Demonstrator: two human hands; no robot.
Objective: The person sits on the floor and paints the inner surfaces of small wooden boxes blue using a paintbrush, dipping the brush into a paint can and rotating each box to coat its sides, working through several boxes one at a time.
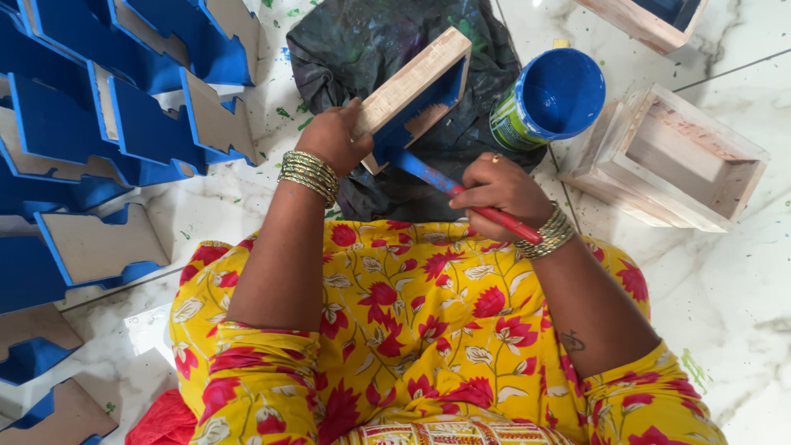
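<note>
Paintbrush (461,194) position: held in the right hand (500,191), fingers pinched together around the red handle, with the blue-coated bristle end pointing into the wooden box (416,86). Left hand (331,138) position: fingers closed on the lower edge of the box, holding it tilted above the dark paint-stained cloth (371,49) on the floor (733,272).

Box condition: the inner faces show blue paint; the broad outer face turned toward the camera is bare wood. By that evidence the inside appears largely coated and the outside is not yet done.

Surroundings: an open paint can (550,99) with blue paint lies tilted just beside the cloth on the right. An unpainted wooden box (667,156) sits beyond the can, and a second box (651,16) with a blue interior is at the top edge. A stack of cut wooden pieces (107,124) with blue-painted edges and faces occupies the left side.

Limits of view: the bristle tip is hidden behind the box wall, so contact cannot be confirmed. The top-edge box and the stacked pieces are cut off by the frame.
</note>
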